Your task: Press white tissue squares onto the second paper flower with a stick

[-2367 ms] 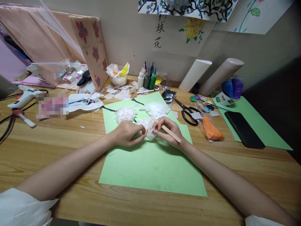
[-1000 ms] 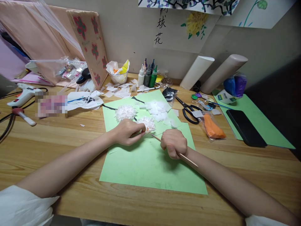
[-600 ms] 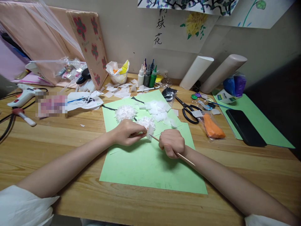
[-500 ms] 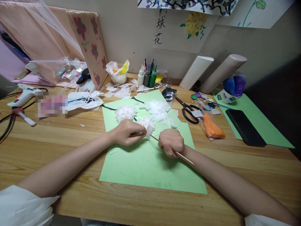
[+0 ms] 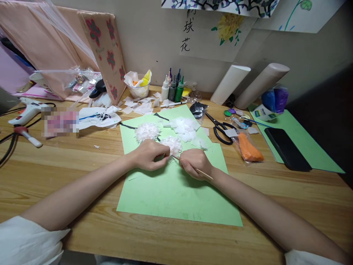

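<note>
My right hand (image 5: 196,163) is closed round a thin wooden stick (image 5: 204,174), its tip pointing left to my left fingertips. My left hand (image 5: 152,155) pinches at that tip; a small piece of white tissue paper (image 5: 171,158) shows there, mostly hidden. Both hands are over a green paper sheet (image 5: 176,200). Just beyond my fingers is a fluffy white paper flower (image 5: 171,144), with a second white flower (image 5: 147,132) to its upper left. Loose white tissue squares (image 5: 184,127) lie in a pile on the sheet's far right part.
Black scissors (image 5: 220,129), a bag of orange clay (image 5: 249,148) and a black phone (image 5: 288,149) lie on the right. Paint bottles (image 5: 172,90) and a plastic cup (image 5: 138,90) stand at the back. A white glue gun (image 5: 27,111) with cables is at left.
My right hand has moved left and slightly up, bringing the stick closer to my left fingertips. The tissue piece there, plainly visible before, is now mostly covered. My left hand has barely shifted.
</note>
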